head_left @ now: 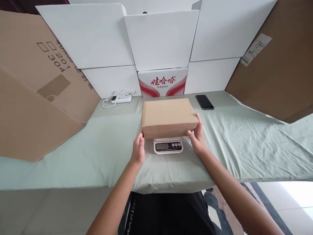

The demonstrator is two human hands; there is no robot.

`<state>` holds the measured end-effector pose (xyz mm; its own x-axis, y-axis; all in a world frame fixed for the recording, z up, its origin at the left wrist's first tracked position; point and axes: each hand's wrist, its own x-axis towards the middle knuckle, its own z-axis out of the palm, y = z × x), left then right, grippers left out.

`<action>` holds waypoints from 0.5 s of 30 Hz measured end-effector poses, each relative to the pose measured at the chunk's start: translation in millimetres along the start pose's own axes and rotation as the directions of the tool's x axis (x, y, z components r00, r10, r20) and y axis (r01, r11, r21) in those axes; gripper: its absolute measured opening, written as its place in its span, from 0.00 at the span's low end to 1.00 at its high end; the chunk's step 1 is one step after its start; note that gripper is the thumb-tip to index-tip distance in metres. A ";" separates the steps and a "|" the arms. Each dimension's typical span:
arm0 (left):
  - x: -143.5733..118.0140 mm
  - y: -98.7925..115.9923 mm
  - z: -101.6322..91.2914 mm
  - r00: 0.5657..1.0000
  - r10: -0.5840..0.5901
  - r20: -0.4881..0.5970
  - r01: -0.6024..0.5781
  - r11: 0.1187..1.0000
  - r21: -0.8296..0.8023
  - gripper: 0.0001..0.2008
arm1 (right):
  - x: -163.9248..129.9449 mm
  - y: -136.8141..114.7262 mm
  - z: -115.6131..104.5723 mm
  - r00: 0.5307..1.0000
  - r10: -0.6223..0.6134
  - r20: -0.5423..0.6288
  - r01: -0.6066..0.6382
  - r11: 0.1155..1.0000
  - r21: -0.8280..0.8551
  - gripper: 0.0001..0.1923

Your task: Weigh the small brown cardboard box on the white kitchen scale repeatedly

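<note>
A closed brown cardboard box [169, 112] sits on or just over a small white digital kitchen scale [168, 151]; I cannot tell whether its full weight rests there. The box covers the scale's platform, while the display and several buttons show below its front edge. My left hand [138, 147] holds the box at its near left corner, thumb up and the other fingers partly hidden behind the side. At the near right corner, my right hand [197, 138] grips it with the thumb on the front face and fingers along the right side.
A black phone [204, 102] lies behind the box to the right. A white power strip [121, 98] with a cord is at the back left. White boxes [161, 42] and a red-printed carton [162, 83] wall the back; large cardboard panels [31, 98] flank the green-clothed table [102, 156].
</note>
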<state>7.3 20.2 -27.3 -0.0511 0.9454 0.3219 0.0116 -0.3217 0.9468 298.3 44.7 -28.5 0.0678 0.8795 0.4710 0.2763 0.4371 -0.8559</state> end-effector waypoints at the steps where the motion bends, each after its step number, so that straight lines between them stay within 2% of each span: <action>1: 0.4 0.3 0.7 1.000 0.000 -0.003 0.000 1.000 0.000 0.44 | 0.8 -0.1 0.7 1.000 0.004 -0.002 -0.004 1.000 -0.003 0.48; 7: 4.2 -2.4 -1.1 1.000 0.006 0.007 -0.006 1.000 -0.001 0.43 | 0.2 -3.6 1.1 1.000 0.011 -0.006 -0.011 1.000 -0.007 0.47; 9: 6.4 -5.9 -6.5 0.998 0.033 -0.059 -0.034 0.999 -0.014 0.44 | 2.2 -2.4 -2.6 0.996 -0.010 -0.091 0.012 1.000 0.021 0.44; 11: 9.5 -9.1 -13.4 0.983 0.058 -0.174 -0.065 0.997 -0.035 0.46 | 7.9 0.6 -8.8 0.968 -0.001 -0.250 0.021 0.997 0.078 0.41; 13: 12.0 -10.9 -19.1 0.964 0.054 -0.261 -0.071 0.996 -0.057 0.46 | 15.7 4.2 -15.8 0.920 0.077 -0.384 -0.018 0.988 0.155 0.36; 15: 12.6 -11.2 -21.5 0.964 0.033 -0.264 -0.050 0.997 -0.060 0.45 | 21.8 7.2 -20.4 0.893 0.180 -0.412 -0.089 0.969 0.230 0.31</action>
<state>-14.9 34.6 -34.0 -0.3126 0.8869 0.3400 -0.0455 -0.3716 0.9273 321.3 63.2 -20.0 0.5050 0.7867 0.3550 0.0411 0.3889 -0.9204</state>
